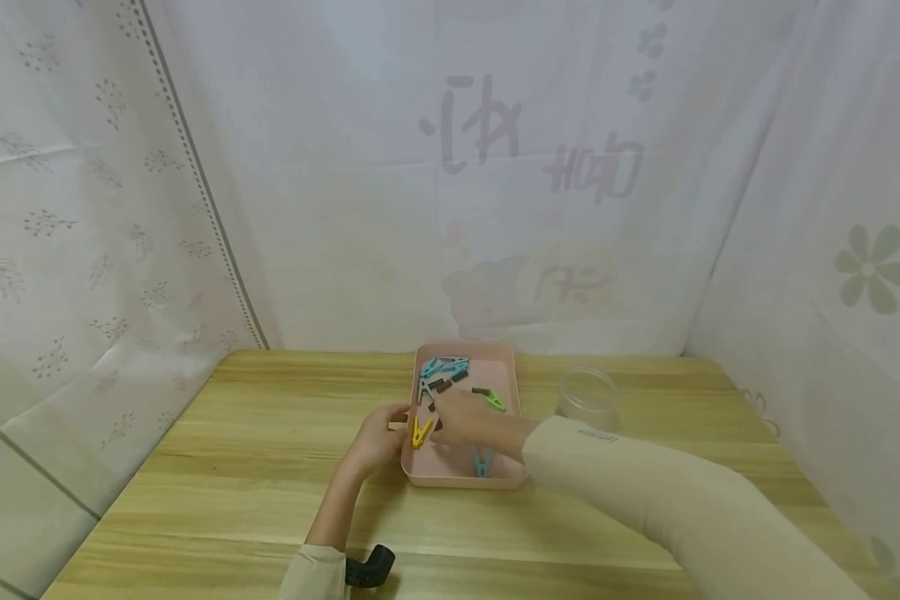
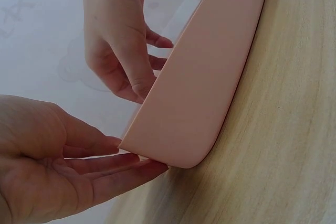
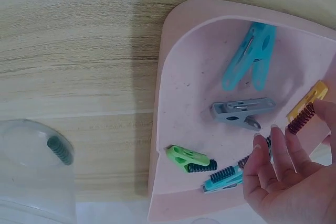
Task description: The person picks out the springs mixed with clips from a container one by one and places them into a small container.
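Observation:
A shallow pink tray (image 1: 465,482) holds several plastic clothespins and dark coil springs. My left hand (image 1: 375,440) grips the tray's left wall, thumb and fingers at the rim in the left wrist view. Inside the tray is my right hand (image 3: 286,182), which pinches a dark coil spring (image 3: 301,118) between thumb and fingertip. Just beyond that spring lies a yellow clothespin (image 3: 310,98). A blue clothespin (image 3: 251,56), a grey clothespin (image 3: 242,112) and a green clothespin (image 3: 188,156) lie around the hand. Another spring (image 3: 203,166) rests against the green one.
To the right of the tray stands a clear round container (image 1: 588,396); a dark green spring (image 3: 60,150) shows in it in the right wrist view. Both sit on a wood-grain table (image 1: 270,433). A pale patterned curtain (image 1: 345,208) hangs behind the table.

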`<state>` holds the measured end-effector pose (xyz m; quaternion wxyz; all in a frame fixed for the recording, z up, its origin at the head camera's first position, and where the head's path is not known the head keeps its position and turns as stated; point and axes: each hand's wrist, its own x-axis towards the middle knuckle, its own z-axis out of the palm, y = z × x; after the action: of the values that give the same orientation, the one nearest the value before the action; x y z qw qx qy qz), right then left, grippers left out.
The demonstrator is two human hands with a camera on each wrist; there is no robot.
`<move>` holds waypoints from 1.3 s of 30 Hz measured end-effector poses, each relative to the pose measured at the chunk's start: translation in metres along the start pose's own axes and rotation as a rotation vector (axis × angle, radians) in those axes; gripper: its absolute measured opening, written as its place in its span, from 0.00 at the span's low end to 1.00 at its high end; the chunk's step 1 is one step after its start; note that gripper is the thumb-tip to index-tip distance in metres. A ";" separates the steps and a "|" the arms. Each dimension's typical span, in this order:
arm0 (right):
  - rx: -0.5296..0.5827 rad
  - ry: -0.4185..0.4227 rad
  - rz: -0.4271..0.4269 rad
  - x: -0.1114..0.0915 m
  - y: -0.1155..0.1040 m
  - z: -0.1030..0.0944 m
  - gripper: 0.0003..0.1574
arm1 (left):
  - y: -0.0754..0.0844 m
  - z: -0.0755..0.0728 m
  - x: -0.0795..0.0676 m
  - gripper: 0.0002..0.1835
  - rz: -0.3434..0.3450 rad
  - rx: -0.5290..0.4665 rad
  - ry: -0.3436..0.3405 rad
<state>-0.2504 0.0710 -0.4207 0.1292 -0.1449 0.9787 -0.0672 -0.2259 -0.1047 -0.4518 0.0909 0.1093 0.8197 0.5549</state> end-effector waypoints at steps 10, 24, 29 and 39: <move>-0.012 -0.007 0.012 -0.005 0.004 -0.007 0.16 | -0.003 0.001 0.002 0.24 -0.010 0.010 0.001; 0.021 0.014 -0.011 -0.003 0.006 -0.018 0.13 | -0.003 0.000 0.002 0.24 -0.008 0.019 -0.003; 0.033 0.035 -0.019 -0.004 0.005 -0.017 0.12 | -0.002 0.000 0.002 0.23 -0.001 0.015 -0.009; 0.074 0.057 -0.034 -0.002 0.004 -0.018 0.12 | -0.005 0.000 0.003 0.24 -0.006 0.009 -0.004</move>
<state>-0.2544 0.0766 -0.4037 0.1056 -0.1545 0.9762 -0.1096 -0.2287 -0.1053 -0.4566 0.0937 0.1081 0.8224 0.5506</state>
